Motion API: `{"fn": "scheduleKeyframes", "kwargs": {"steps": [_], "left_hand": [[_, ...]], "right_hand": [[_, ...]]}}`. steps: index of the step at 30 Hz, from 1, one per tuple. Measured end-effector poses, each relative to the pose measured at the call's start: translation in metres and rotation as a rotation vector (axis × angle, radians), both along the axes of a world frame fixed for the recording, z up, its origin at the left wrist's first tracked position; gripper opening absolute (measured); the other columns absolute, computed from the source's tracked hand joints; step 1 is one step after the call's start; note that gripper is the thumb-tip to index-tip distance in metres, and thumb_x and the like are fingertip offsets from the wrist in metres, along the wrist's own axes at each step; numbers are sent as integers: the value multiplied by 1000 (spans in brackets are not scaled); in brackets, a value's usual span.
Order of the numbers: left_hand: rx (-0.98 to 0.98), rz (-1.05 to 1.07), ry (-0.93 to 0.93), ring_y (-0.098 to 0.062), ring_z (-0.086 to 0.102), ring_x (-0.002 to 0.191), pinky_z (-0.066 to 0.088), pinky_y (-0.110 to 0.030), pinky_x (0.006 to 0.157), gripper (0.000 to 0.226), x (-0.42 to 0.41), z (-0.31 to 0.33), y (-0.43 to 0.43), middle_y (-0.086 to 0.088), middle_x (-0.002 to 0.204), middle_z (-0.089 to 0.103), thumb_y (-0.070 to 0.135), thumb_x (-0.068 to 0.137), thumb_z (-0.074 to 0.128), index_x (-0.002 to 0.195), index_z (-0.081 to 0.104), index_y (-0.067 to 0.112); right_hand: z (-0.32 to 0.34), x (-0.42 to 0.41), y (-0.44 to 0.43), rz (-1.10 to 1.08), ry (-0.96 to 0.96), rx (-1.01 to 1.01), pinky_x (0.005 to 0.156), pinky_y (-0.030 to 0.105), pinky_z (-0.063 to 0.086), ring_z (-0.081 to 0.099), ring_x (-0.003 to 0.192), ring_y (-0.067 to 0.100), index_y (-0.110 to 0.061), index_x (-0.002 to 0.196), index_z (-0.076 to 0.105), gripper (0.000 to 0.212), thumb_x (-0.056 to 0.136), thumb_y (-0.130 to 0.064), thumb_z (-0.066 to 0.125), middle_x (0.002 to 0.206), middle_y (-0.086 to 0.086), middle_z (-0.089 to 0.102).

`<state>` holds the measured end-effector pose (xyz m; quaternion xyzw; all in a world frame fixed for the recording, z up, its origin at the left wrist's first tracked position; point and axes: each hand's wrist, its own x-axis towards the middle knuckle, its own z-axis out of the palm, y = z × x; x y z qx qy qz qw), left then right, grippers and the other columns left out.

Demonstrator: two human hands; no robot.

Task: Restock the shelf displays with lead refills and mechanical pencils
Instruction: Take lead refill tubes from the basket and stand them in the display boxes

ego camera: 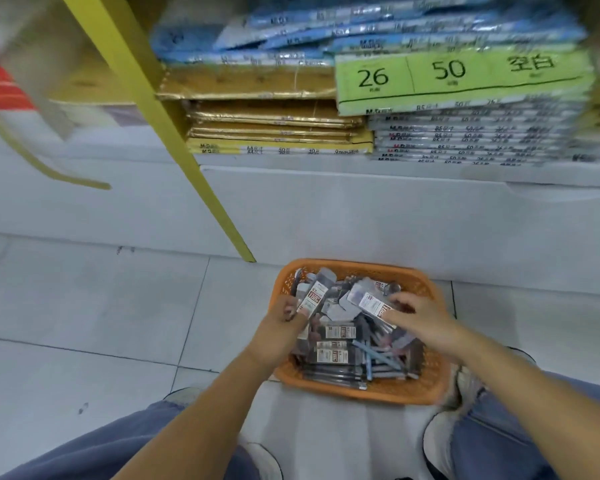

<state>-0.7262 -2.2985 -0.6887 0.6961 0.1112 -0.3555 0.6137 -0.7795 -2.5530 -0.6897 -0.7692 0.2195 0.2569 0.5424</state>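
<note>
Looks early in the job, with the orange basket (357, 266) low in the frame full of lead refill packs (333, 355) and pencils (381, 358), left hand (284, 323) curled round one pack (312, 297), right hand (420, 317) pinching another pack (371, 303), none seen on the shelf (361, 202) at the top yet

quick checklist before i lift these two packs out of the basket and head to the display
1. Left hand grips a lead refill pack: ok.
2. Right hand pinches a second refill pack: ok.
3. Both packs free of the pile beneath: cannot tell, too blurred.
4. Orange basket sits flat on the floor tiles: ok.
5. Refill display in sight: not ok; only stacked paper packs show ahead.
</note>
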Motion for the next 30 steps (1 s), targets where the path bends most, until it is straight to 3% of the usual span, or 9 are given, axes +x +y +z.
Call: {"fn": "scheduleKeyframes", "kwargs": {"steps": [3,7,10,13,15,17,20,25,30], "left_hand": [[-66,-70,-85,-18,73,76,60,-32,60,20,14,38,-9,-10,109,69,18,105,49,124,43,13],[-94,-202,-202,-27,69,92,56,-46,82,16,27,91,-16,-12,112,65,21,106,48,121,46,17],[-137,-255,-240,-26,71,101,60,-35,77,22,31,133,-19,-11,122,67,15,106,48,123,58,23],[-201,-281,-237,-29,71,107,63,-44,80,27,35,176,-22,-10,124,70,10,104,50,124,63,23],[-203,-306,-288,-29,69,111,62,-49,82,29,36,203,-26,-7,123,71,15,103,51,123,64,31],[-192,-349,-358,-26,71,105,62,-41,77,29,35,230,-32,-1,114,74,26,97,52,115,66,44],[-200,-389,-412,-13,74,85,57,-26,67,24,33,262,-39,6,102,76,40,96,51,112,61,54],[-279,-376,-431,-20,75,98,60,-33,74,34,40,277,-41,6,114,74,48,93,59,126,49,46],[-344,-345,-293,-25,74,103,60,-34,77,53,47,265,-41,0,117,75,49,83,68,132,52,37]], "right_hand": [[53,16,-2,136,-79,-11,64,23,57,73,75,10,-40,101,69,25,76,-42,73,98,-7,73],[120,31,-1,271,-150,-28,69,34,59,71,76,17,-32,113,67,31,85,-23,73,101,-1,72],[169,39,-3,261,-270,-48,65,22,55,69,82,15,-27,113,62,36,82,-13,76,112,-3,64],[214,45,-6,220,-377,-73,62,21,52,64,76,7,-20,110,57,41,78,-5,77,113,10,65],[240,46,-7,182,-432,-66,61,23,53,64,73,5,-20,115,52,50,77,-1,78,112,7,66],[264,48,-5,169,-495,-53,67,30,57,68,87,17,-23,121,51,57,76,-1,78,112,0,68],[294,52,-1,217,-562,-54,78,39,55,67,98,28,-24,117,58,47,78,-6,78,106,2,73],[319,59,6,206,-645,-72,93,38,55,69,98,10,-36,117,56,52,77,-16,81,107,-11,73],[309,64,9,139,-668,-28,90,41,55,70,98,14,-42,115,53,56,75,-16,82,109,-4,72]]}}
